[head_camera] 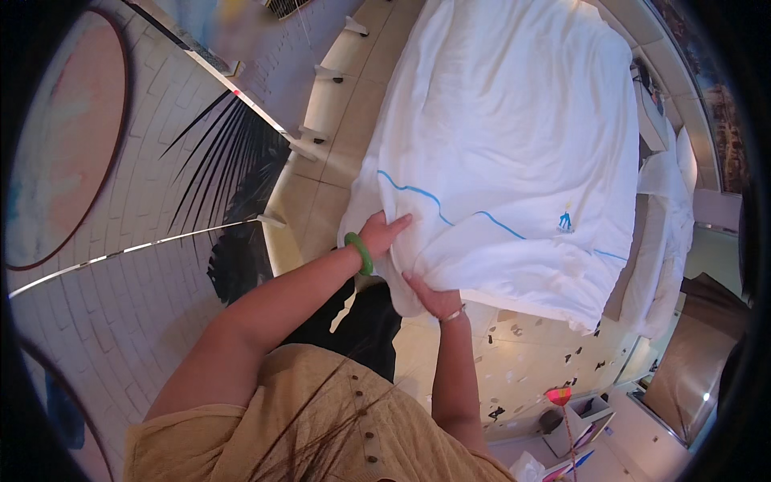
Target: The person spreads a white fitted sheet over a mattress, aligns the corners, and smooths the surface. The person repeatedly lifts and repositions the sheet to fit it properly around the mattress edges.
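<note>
A large white duvet (518, 120) with a blue line and a small blue emblem (565, 222) lies over the bed before me. At its near left corner is my left hand (383, 234), wearing a green bangle (359, 253); its thumb lies over a fold of the cloth and the fingers are partly hidden. Lower and to the right, my right hand (435, 296) has the duvet's near edge between thumb and fingers, some of which are under the cloth. A thin bracelet (453, 314) circles the right wrist. The cloth bunches in folds between and beside both hands.
White pillows (662, 241) lie at the bed's right end. Left of the bed, a strip of tiled floor (337, 162) runs along a wall with white feet jutting out. Small shelves (578, 422) and a pink-red object (559, 396) stand at the lower right. A brown curtain (692, 355) hangs beyond.
</note>
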Motion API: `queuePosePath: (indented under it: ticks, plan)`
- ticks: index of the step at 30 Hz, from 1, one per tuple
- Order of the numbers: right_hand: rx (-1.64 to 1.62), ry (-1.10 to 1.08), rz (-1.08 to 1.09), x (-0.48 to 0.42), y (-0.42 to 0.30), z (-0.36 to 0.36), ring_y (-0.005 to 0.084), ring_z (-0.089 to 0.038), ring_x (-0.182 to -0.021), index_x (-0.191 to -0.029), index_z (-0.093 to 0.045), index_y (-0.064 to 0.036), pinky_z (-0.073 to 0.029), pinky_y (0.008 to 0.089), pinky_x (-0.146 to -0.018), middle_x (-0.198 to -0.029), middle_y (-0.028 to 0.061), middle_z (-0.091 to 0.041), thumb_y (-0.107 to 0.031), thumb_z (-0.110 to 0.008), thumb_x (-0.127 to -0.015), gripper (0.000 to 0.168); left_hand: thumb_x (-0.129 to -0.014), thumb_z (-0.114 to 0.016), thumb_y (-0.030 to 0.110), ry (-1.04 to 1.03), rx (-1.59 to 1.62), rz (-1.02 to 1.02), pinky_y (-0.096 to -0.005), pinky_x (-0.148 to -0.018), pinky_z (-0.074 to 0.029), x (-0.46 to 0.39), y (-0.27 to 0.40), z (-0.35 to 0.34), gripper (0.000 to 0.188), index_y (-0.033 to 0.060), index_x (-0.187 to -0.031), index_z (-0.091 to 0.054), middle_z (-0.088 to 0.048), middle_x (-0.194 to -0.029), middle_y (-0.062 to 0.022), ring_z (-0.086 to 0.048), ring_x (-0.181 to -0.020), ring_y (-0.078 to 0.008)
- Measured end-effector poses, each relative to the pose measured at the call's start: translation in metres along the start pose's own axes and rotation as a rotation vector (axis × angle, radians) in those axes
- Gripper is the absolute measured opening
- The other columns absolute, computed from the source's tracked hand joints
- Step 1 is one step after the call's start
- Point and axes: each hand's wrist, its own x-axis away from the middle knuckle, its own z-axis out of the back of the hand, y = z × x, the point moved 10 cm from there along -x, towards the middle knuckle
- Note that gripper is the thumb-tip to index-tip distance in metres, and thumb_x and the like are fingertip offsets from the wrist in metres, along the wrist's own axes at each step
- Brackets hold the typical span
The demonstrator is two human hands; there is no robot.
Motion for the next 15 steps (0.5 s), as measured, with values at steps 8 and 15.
queuePosePath:
  ticks: [8, 15]
  plan:
    - [-0.038, 0.140, -0.108, 0.040, 0.031, 0.021, 0.0314, -0.051, -0.108, -0.117, -0.052, 0.001, -0.036, 0.0387, -0.096, -0.116, 0.0174, -0.056, -0.030, -0.072, -0.073, 0.057, -0.093, -0.046, 0.035, 0.236, -0.189, -0.153, -0.0323, -0.071, -0.046, 0.003, 0.027, 0.089, 0.039, -0.0018, -0.096, -0.059, -0.065, -0.086, -0.0101, -0.058, -0.077, -0.0162]
    - [-0.329, -0.043, -0.278, 0.019, 0.040, -0.056, 0.0251, -0.047, -0.113, -0.122, -0.046, 0.005, -0.036, 0.0339, -0.096, -0.125, 0.0152, -0.050, -0.031, -0.067, -0.080, 0.059, -0.095, -0.047, 0.022, -0.427, -0.097, 0.152, -0.0262, -0.080, -0.045, 0.034, 0.013, -0.028, 0.031, -0.0004, -0.115, -0.053, -0.060, -0.097, -0.0042, -0.056, -0.085, -0.0124]
